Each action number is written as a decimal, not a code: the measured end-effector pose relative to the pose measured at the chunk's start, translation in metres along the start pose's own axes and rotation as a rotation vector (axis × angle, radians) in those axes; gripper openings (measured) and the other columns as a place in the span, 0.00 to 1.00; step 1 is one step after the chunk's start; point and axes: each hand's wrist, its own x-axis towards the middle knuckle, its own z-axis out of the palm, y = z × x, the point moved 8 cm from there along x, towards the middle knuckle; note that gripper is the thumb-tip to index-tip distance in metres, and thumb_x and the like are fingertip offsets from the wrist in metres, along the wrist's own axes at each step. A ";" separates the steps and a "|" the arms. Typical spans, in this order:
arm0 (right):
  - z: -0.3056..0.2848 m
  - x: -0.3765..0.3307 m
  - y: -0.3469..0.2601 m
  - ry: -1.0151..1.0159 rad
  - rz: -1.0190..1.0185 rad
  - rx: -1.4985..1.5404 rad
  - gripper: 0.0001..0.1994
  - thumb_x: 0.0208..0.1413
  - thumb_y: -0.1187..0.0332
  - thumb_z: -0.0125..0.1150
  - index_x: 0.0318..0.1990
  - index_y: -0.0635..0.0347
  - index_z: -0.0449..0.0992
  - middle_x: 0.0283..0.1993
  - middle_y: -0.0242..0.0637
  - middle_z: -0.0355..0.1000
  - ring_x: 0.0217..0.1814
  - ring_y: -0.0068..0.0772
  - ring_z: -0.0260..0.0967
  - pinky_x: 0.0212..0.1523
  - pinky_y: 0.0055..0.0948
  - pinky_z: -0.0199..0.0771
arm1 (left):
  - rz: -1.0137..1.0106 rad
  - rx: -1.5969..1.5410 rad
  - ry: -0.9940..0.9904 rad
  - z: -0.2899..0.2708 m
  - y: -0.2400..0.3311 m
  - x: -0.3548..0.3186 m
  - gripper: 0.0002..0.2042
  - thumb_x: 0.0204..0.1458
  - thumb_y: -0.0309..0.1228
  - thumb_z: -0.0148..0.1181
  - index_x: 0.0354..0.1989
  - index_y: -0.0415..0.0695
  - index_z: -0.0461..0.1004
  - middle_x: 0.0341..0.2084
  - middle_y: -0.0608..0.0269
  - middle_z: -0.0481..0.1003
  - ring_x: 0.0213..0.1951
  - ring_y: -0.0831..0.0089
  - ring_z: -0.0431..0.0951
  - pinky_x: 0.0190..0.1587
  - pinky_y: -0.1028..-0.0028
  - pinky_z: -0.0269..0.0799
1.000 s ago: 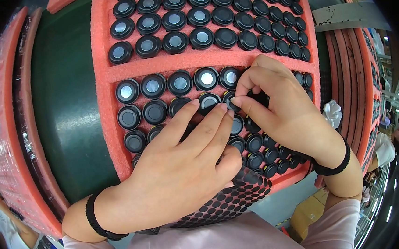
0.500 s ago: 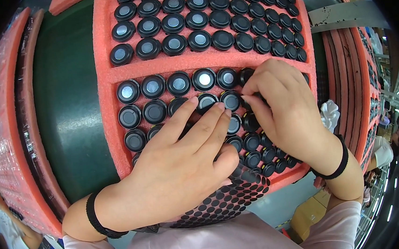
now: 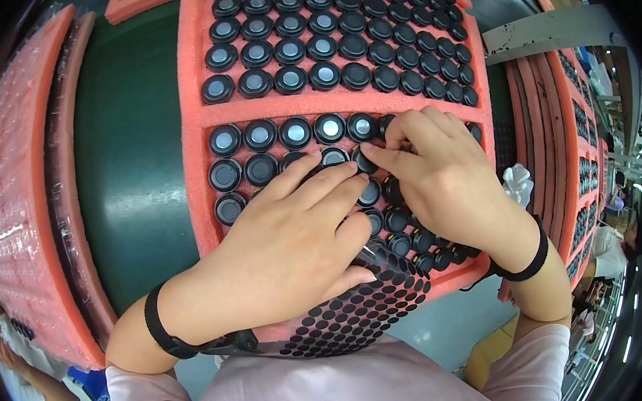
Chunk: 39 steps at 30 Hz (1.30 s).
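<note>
Round black caps (image 3: 261, 170), some with silver discs on top, sit in rows in a pink foam tray (image 3: 193, 124). My left hand (image 3: 275, 242) lies palm down over the near section, three fingers stretched across the caps. Its bent index finger and thumb hold a clear sheet of black round stickers (image 3: 345, 319), which hangs over the tray's near edge. My right hand (image 3: 447, 168) is closed, fingers curled, with its thumb tip pressing a cap in the second row of that section. Anything between its fingertips is too small to make out.
The tray rests on a dark green surface (image 3: 136, 200). At the left stand wrapped pink foam trays (image 3: 31, 201); more stacked foam (image 3: 538, 138) is at the right, beside a crumpled white piece (image 3: 517, 183). A metal bar (image 3: 541, 32) crosses the far right. Other people are at both sides.
My right hand has moved left, from beside a cap to on top of it. My left hand stays over the caps with the sheet. The whole view has shifted slightly.
</note>
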 end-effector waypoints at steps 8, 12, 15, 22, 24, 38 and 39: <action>-0.020 0.001 -0.048 -0.191 0.224 0.872 0.13 0.58 0.76 0.67 0.50 0.63 0.79 0.44 0.38 0.73 0.45 0.35 0.71 0.48 0.32 0.73 | -0.098 -0.079 0.149 -0.056 0.004 -0.037 0.21 0.42 0.38 0.77 0.40 0.43 0.74 0.43 0.57 0.78 0.43 0.57 0.80 0.44 0.59 0.76; -0.021 0.014 -0.067 -0.213 0.334 0.849 0.13 0.57 0.74 0.69 0.48 0.65 0.77 0.43 0.37 0.74 0.43 0.31 0.72 0.47 0.31 0.74 | -0.200 -0.106 0.194 -0.077 0.004 -0.058 0.21 0.42 0.36 0.78 0.40 0.42 0.75 0.38 0.59 0.78 0.35 0.60 0.81 0.35 0.63 0.75; -0.016 0.035 -0.086 -0.191 0.296 0.781 0.14 0.56 0.74 0.71 0.47 0.65 0.77 0.42 0.36 0.74 0.42 0.30 0.73 0.47 0.31 0.75 | -0.296 -0.167 0.210 -0.089 0.001 -0.075 0.20 0.42 0.35 0.78 0.40 0.42 0.76 0.36 0.60 0.78 0.33 0.62 0.81 0.33 0.65 0.75; -0.007 0.081 -0.106 -0.228 0.319 0.828 0.14 0.54 0.75 0.73 0.46 0.66 0.76 0.42 0.37 0.75 0.46 0.32 0.75 0.49 0.33 0.76 | -0.325 -0.082 0.291 -0.095 -0.023 -0.115 0.16 0.45 0.30 0.75 0.40 0.43 0.76 0.32 0.61 0.77 0.32 0.60 0.81 0.31 0.63 0.76; -0.010 0.093 -0.109 -0.155 0.222 0.822 0.14 0.53 0.76 0.73 0.45 0.65 0.76 0.43 0.38 0.75 0.47 0.34 0.75 0.50 0.34 0.76 | -0.316 -0.052 0.319 -0.098 -0.029 -0.123 0.14 0.46 0.30 0.73 0.39 0.43 0.74 0.31 0.61 0.75 0.32 0.60 0.81 0.31 0.63 0.76; 0.001 0.138 -0.149 0.044 -0.145 0.363 0.14 0.43 0.79 0.74 0.37 0.61 0.75 0.39 0.42 0.74 0.42 0.47 0.73 0.44 0.41 0.72 | -0.252 0.127 0.485 -0.102 -0.051 -0.148 0.10 0.49 0.32 0.66 0.32 0.43 0.71 0.27 0.63 0.70 0.29 0.66 0.79 0.29 0.68 0.77; 0.002 0.138 -0.148 0.049 -0.131 0.355 0.13 0.43 0.77 0.73 0.36 0.60 0.76 0.39 0.41 0.74 0.42 0.47 0.73 0.44 0.41 0.72 | -0.255 0.125 0.485 -0.102 -0.052 -0.149 0.10 0.49 0.32 0.66 0.32 0.43 0.71 0.27 0.63 0.70 0.29 0.66 0.79 0.29 0.68 0.77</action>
